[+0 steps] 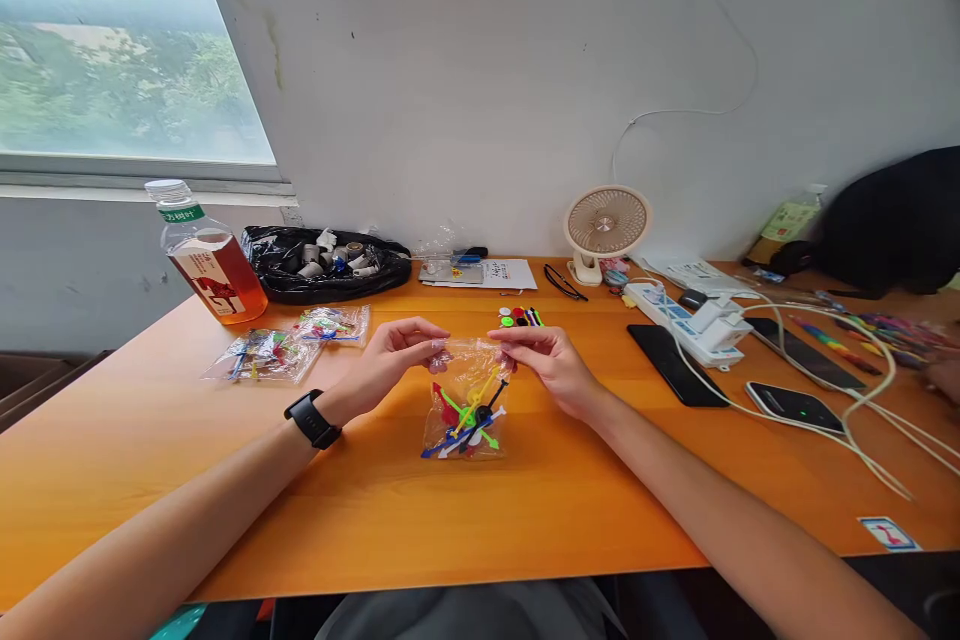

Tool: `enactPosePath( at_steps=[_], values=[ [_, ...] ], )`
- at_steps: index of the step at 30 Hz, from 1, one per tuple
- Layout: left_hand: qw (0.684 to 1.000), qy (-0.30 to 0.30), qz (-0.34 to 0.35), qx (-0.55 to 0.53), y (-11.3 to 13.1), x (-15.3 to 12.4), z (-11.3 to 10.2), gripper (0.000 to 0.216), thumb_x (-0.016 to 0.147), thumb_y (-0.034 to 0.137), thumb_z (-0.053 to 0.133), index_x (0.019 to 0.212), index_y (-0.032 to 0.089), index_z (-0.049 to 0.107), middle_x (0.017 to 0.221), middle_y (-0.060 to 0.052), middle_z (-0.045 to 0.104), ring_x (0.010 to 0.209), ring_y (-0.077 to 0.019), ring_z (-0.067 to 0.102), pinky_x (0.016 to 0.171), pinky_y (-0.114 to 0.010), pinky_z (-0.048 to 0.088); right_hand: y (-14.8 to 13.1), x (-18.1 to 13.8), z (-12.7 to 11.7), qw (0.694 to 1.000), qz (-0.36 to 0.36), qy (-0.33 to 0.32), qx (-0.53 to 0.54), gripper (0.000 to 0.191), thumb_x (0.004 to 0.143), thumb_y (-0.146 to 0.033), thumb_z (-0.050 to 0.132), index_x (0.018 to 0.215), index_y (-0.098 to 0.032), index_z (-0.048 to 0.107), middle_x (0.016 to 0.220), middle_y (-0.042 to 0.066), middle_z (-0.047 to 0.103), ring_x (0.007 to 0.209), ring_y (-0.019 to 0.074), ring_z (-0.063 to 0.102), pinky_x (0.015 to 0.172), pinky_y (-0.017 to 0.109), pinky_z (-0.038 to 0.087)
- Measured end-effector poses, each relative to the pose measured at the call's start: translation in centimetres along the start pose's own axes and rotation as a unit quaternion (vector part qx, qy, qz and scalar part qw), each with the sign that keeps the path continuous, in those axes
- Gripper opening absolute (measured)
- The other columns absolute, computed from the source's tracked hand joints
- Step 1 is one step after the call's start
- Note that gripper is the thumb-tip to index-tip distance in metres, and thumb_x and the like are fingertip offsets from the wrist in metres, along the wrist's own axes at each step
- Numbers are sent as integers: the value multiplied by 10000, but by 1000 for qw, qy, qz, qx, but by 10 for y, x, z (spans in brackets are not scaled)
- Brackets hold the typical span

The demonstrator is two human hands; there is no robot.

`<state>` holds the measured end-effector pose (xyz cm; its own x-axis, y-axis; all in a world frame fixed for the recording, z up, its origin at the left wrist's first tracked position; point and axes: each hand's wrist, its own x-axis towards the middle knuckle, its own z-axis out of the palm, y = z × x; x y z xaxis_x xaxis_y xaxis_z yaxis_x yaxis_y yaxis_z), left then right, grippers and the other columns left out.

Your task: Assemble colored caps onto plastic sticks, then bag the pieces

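A small clear plastic bag [469, 405] filled with several coloured plastic sticks and pieces stands upright on the orange table [375, 510]. My left hand [397, 355] pinches the bag's top edge at its left corner; a black watch sits on that wrist. My right hand [544, 360] pinches the same top edge at its right corner. Both hands are closed on the bag's rim. Just beyond the bag lies a small pile of loose coloured pieces [521, 317].
Two more filled clear bags [262, 355] [334, 325] lie at the left, near a bottle of amber drink [210, 260] and a black bag of parts [330, 265]. A small fan [606, 225], a power strip [686, 312], cables and phones [795, 405] fill the right side.
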<state>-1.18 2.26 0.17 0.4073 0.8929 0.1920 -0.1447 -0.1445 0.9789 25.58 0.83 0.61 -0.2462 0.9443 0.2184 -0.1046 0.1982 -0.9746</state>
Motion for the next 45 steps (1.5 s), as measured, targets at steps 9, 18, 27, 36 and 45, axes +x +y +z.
enactPosePath(
  at_steps=[9, 18, 27, 36, 45],
  values=[
    [999, 33, 9, -1, -5, 0, 1, 191, 887, 338, 825, 988, 177, 823, 968, -82, 784, 858, -172, 695, 829, -284, 549, -5, -2, 0, 999, -32, -21, -38, 176, 849, -358, 767, 917, -241, 880, 806, 55, 745, 744, 170, 610, 713, 323, 497],
    [999, 33, 31, 7, -3, -1, 3, 159, 886, 304, 809, 967, 168, 829, 910, -83, 787, 817, -177, 693, 813, -294, 552, -12, -2, 1, 997, -51, -30, -52, 188, 861, -332, 716, 897, -236, 874, 806, 57, 733, 762, 185, 614, 734, 341, 504],
    [997, 74, 20, 12, 1, -3, 14, 266, 810, 384, 884, 884, 139, 813, 817, -91, 782, 753, -193, 708, 745, -310, 578, -15, -6, 0, 991, -76, -48, -103, 234, 909, -404, 703, 876, -211, 831, 860, 66, 724, 826, 205, 639, 794, 358, 517],
    [998, 50, 18, -19, -2, -8, 26, 362, 738, 379, 956, 960, 149, 785, 922, -94, 811, 835, -208, 768, 800, -321, 629, 0, -4, 11, 997, 50, -46, -35, 417, 776, -538, 879, 929, -176, 740, 825, 39, 708, 706, 145, 600, 654, 273, 469],
    [999, -17, -15, 34, 2, -9, 26, 384, 826, 413, 889, 1091, 149, 800, 859, -67, 783, 719, -148, 693, 688, -249, 571, 3, -11, 22, 994, 20, -57, -87, 358, 780, -511, 876, 781, -166, 781, 741, 32, 706, 677, 149, 590, 647, 284, 448]
  ],
)
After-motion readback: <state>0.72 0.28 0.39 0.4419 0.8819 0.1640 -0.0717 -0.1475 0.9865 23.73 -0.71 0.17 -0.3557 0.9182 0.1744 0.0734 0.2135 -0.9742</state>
